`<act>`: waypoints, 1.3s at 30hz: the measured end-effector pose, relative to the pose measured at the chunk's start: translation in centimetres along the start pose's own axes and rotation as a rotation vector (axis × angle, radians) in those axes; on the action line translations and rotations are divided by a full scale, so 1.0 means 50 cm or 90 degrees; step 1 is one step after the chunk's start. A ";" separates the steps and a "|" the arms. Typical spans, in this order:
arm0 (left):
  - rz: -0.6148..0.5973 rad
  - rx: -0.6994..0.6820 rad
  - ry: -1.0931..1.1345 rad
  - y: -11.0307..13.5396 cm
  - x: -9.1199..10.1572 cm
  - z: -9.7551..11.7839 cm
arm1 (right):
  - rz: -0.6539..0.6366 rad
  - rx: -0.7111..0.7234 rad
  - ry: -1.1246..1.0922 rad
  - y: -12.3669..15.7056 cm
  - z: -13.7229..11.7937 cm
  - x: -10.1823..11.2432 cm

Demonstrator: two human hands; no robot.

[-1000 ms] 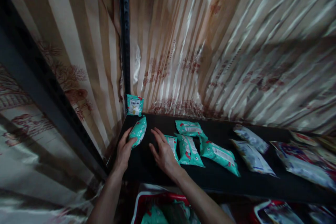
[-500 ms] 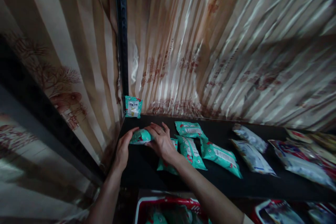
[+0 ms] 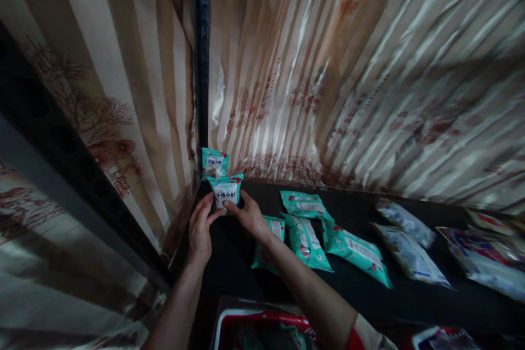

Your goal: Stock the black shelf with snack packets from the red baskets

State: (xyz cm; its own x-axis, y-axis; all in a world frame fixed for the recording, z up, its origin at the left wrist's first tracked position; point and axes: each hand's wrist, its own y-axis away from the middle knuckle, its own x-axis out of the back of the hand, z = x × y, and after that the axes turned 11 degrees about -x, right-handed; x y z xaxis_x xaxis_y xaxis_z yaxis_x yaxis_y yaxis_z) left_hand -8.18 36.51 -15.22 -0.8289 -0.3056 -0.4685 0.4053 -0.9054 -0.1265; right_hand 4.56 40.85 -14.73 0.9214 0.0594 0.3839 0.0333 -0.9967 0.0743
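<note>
Between my two hands a teal snack bag with a white label stands upright, its printed front facing me. My left hand grips its left side and lower edge. My right hand holds the right side, thumb across the lower front. Just behind it, a matching teal bag leans upright in the shelf's back left corner. Beside my right forearm more teal bags lie flat: one partly hidden bag, a middle bag, a back bag and a right bag.
The black shelf has a dark metal post at its corner and patterned curtains behind. White-and-blue packets and other packets lie to the right. Below the shelf front is a red basket holding teal bags.
The held bag has been tilted from lying flat to upright and raised in front of the corner bag. My right hand has shifted to its right side. The view has shifted slightly.
</note>
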 end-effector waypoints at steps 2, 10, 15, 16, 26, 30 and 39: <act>0.013 0.001 -0.049 -0.003 0.001 -0.013 | 0.005 -0.013 -0.002 -0.015 0.002 -0.011; -0.035 -0.029 -0.080 -0.009 0.000 -0.040 | 0.073 -0.046 0.028 -0.079 0.000 -0.049; -0.069 -0.048 -0.080 -0.019 0.000 -0.062 | 0.087 -0.065 0.076 -0.110 0.003 -0.079; -0.072 -0.047 -0.097 -0.022 0.002 -0.068 | 0.082 -0.067 0.087 -0.115 0.002 -0.084; -0.064 -0.004 -0.119 -0.036 0.006 -0.084 | 0.052 -0.014 0.043 -0.164 0.024 -0.102; -0.031 0.013 -0.106 -0.038 0.011 -0.089 | 0.057 0.030 -0.008 -0.182 0.052 -0.102; -0.019 0.040 -0.094 -0.042 0.008 -0.095 | 0.066 0.064 -0.009 -0.208 0.077 -0.111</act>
State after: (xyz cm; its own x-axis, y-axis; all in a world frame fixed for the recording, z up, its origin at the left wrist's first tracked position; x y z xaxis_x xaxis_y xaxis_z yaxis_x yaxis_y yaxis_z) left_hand -7.52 39.67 -19.27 -0.8897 -0.3143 -0.3310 0.3588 -0.9299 -0.0814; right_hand 0.60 50.65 -21.16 0.9272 -0.0446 0.3718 -0.0245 -0.9980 -0.0586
